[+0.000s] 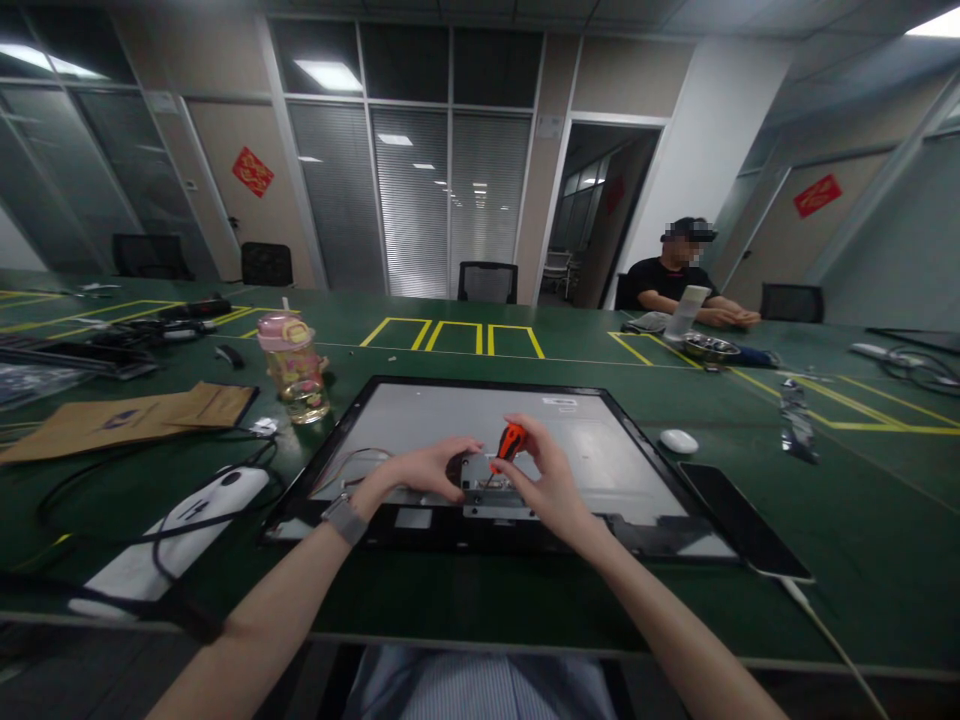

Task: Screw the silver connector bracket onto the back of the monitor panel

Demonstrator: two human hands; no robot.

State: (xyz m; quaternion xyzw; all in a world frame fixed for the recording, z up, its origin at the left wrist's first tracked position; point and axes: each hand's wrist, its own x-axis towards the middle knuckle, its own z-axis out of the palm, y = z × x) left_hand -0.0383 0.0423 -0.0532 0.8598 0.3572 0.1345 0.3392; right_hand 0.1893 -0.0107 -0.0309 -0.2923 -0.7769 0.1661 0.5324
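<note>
A flat display panel (585, 450) with a black frame lies back side up on the green table before me. My right hand (544, 480) is closed around the orange-and-black handle of a screwdriver (511, 440), whose thin shaft points down at a metal bracket (499, 510) near the panel's close edge. My left hand (431, 468), a watch on its wrist, curves round the bracket's left side, thumb and fingers apart against a dark part there. Whether it grips that part firmly is hard to see. Thin wires run on the panel left of the bracket.
Left of the panel are a white power strip (180, 540) with black cables, a pink-lidded bottle (292, 368) and a brown paper bag (142, 415). To the right lie a phone (742, 520) on a cable and a white earbud case (679, 441). A person (679, 275) sits across the table.
</note>
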